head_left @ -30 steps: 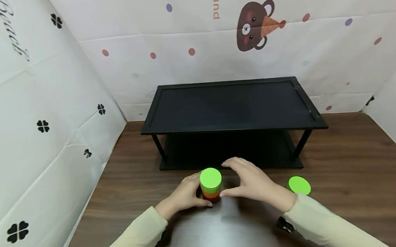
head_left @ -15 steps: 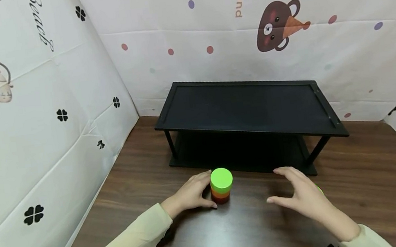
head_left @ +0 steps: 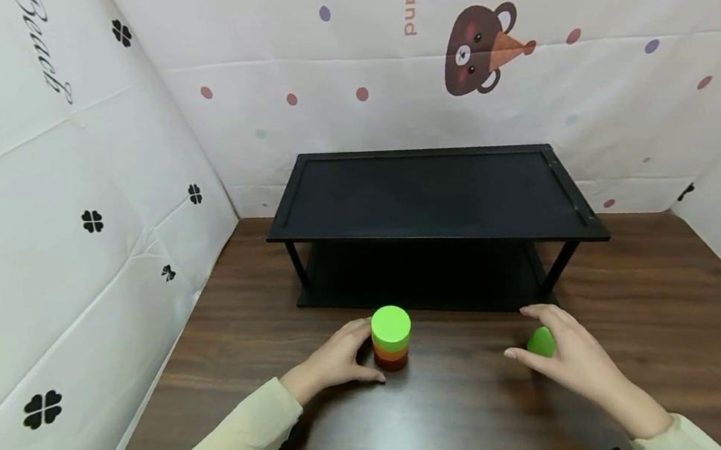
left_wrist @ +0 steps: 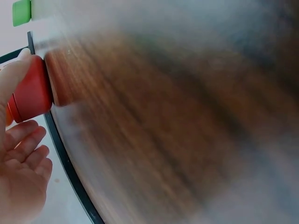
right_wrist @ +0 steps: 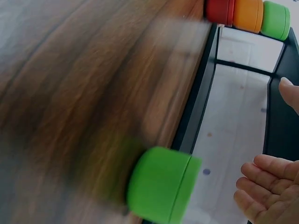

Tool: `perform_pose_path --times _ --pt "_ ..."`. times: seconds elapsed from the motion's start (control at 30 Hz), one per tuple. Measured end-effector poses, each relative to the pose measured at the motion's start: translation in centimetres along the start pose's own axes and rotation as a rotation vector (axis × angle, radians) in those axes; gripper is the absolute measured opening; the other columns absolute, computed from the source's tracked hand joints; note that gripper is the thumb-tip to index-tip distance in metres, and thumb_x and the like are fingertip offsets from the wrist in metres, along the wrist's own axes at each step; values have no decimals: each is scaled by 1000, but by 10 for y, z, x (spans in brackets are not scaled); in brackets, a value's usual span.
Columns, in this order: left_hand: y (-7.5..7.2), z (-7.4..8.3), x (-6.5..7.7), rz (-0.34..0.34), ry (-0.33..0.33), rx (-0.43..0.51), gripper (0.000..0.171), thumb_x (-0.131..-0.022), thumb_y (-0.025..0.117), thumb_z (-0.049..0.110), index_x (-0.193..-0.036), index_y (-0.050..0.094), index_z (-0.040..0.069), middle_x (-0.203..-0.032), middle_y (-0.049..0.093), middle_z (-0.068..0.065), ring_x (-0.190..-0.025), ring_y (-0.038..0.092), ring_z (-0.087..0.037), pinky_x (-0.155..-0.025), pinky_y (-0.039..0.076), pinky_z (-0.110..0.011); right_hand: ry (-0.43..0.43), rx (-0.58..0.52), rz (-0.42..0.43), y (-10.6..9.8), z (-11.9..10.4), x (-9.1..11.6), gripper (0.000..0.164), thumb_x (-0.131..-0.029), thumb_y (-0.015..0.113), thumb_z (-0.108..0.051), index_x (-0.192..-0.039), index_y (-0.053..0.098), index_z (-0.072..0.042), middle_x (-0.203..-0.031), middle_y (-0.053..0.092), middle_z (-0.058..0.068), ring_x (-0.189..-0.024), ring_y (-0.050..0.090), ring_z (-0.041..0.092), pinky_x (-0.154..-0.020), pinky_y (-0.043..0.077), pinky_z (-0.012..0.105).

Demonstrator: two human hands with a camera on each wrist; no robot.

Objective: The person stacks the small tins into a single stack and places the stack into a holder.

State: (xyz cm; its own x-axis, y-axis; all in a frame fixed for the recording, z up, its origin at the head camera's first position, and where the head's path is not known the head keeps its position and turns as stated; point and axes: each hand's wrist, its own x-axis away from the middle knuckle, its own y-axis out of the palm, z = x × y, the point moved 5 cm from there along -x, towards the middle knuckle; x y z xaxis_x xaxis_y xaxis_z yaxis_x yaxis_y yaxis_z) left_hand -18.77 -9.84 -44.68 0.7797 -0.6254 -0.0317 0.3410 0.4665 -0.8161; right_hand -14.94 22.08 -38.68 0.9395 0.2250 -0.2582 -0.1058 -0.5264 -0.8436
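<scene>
Three small round lidded pots stand stacked on the table: a green pot (head_left: 391,326) on top, an orange pot (right_wrist: 247,15) in the middle and a red pot (left_wrist: 35,88) at the bottom. My left hand (head_left: 330,365) curves loosely beside the stack's left side, thumb in front; whether its fingertips touch is unclear. Further right, a single green pot (right_wrist: 161,184) sits on the table. My right hand (head_left: 575,356) is over and beside that pot, thumb and fingers spread apart, partly covering it in the head view. In the right wrist view its fingers are clear of the pot.
Behind the pots stands a black two-tier shelf (head_left: 424,194) with a low lower board. The wooden table (head_left: 259,282) is bounded by a printed white cloth (head_left: 295,135) at the back and sides.
My right hand has moved away from the stack to the right, reaching the single green pot. The left hand stays beside the stack. The head view has shifted slightly.
</scene>
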Motion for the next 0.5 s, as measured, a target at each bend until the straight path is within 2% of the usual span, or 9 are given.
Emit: perform_pose_path --times 0.23,0.37,0.5 --pt "1 -1 -1 8 -8 67 75 -75 81 32 -136 47 5 -139 48 -15 -131 41 -35 -109 33 -53 11 45 37 -5 20 8 61 -78 77 -36 -121 56 3 -118 58 20 -109 53 40 -83 46 59" --pt "2 0 -1 17 -10 98 73 -75 82 31 -135 48 6 -135 51 -13 -128 45 -32 -107 35 -52 -25 89 63 -4 28 11 59 -77 78 -34 -119 58 2 -116 60 18 -101 58 34 -73 50 47" --pt "3 3 -4 31 13 95 73 -75 82 31 -135 49 7 -133 53 -11 -124 48 -28 -104 39 -49 -40 132 79 -5 36 15 59 -75 81 -32 -118 59 2 -115 61 17 -95 59 29 -64 46 38"
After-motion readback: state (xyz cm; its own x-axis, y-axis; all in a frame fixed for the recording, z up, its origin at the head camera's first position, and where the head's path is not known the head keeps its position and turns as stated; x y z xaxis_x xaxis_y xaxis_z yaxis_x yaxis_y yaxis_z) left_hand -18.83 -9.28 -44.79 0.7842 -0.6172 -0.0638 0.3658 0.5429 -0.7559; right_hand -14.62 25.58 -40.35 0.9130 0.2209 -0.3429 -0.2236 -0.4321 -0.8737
